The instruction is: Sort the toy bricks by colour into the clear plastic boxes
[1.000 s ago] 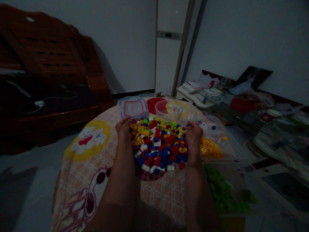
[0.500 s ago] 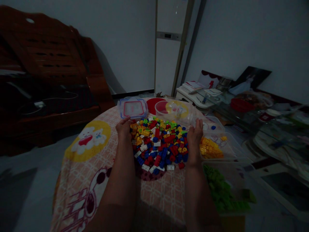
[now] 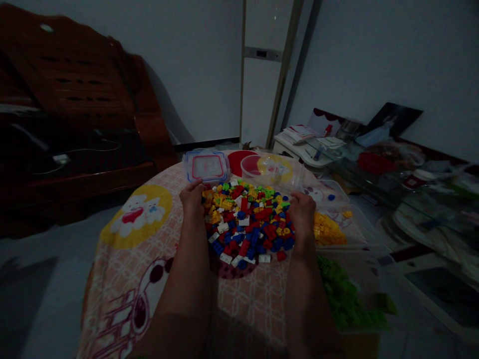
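A wide heap of small toy building bricks [image 3: 245, 222] in red, blue, yellow, white and green lies on the patterned tablecloth [image 3: 247, 299]. At the heap's far left edge rests my left hand [image 3: 192, 195], open, its fingers stretched toward the bricks. My right hand [image 3: 302, 209] is at the right edge, fingers bent inward toward the heap. No brick shows in either hand, though the undersides of the fingers are hidden.
Right of my arm stand clear plastic boxes, one with yellow bricks [image 3: 329, 229], one with green bricks [image 3: 348, 294]. A clear lidded box [image 3: 207, 167] and a round clear container [image 3: 254, 167] stand behind the heap. A wooden bench [image 3: 82, 99] is at left.
My right hand's fingers, upright before, have lowered and bent in toward the heap. My left hand has hardly moved.
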Demonstrator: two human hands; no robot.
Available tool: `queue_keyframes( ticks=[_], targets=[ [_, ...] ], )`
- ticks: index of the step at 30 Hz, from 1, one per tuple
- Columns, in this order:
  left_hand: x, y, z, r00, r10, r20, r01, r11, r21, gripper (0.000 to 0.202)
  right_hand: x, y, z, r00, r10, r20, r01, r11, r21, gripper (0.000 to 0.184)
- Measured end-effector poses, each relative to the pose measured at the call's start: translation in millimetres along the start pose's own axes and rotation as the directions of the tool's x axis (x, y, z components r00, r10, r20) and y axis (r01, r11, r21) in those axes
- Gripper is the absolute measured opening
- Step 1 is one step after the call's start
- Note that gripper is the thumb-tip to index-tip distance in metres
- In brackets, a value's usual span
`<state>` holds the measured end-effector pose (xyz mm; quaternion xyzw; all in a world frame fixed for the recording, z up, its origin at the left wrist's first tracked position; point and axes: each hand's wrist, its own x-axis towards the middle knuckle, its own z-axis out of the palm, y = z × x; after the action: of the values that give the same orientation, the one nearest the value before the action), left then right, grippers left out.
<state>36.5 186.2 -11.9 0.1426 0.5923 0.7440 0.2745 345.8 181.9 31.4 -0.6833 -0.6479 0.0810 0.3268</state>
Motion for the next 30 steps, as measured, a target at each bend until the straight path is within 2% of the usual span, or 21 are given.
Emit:
queue_keyframes(
  ticks=[4, 9, 14, 19, 22, 24, 26, 30],
  targets=[
    [0.0, -0.6, -0.4, 1.000, 0.006, -0.011, -0.006, 1.000, 0.004, 0.034, -3.2, 2.0, -2.2, 0.992, -0.023, 0.123, 0.037, 0.993, -0.113, 0.029],
    [-0.3, -0.3, -0.2, 1.000, -0.019, -0.017, 0.018, 1.000, -0.018, 0.033, -5.7, 8.1, 12.8, 0.949, -0.071, 0.308, 0.142, 0.967, -0.213, 0.026],
    [2.9, -3.2, -1.0, 1.000, 0.006, 0.001, -0.006, 1.000, -0.019, 0.032, -5.5, 12.0, 19.6, 0.947, -0.093, 0.307, 0.157, 0.969, -0.192, 0.030],
    [0.8, -0.7, 0.3, 1.000, -0.014, 0.000, 0.014, 1.000, -0.028, 0.032, -3.7, 4.8, 12.4, 0.988, 0.003, 0.156, 0.010, 0.997, -0.082, 0.032],
    [-2.3, 2.1, 1.5, 1.000, -0.021, -0.004, 0.021, 0.999, -0.047, 0.033, -1.2, 1.5, 9.6, 0.997, 0.057, 0.053, -0.059, 0.997, 0.046, 0.029],
    [-3.4, 2.7, 1.7, 1.000, -0.023, -0.002, 0.023, 0.999, -0.049, 0.034, 0.2, 1.5, 9.2, 0.994, 0.091, -0.060, -0.084, 0.990, 0.116, 0.026],
    [-3.3, 2.3, 1.3, 1.000, -0.021, -0.004, 0.021, 0.999, -0.045, 0.035, 1.0, 3.1, 9.4, 0.969, 0.131, -0.211, -0.095, 0.980, 0.172, 0.025],
    [-2.2, 1.0, 0.1, 1.000, -0.013, 0.002, 0.014, 0.999, -0.046, 0.037, 0.9, 10.6, 12.3, 0.868, 0.223, -0.443, -0.110, 0.958, 0.266, 0.031]
  ],
)
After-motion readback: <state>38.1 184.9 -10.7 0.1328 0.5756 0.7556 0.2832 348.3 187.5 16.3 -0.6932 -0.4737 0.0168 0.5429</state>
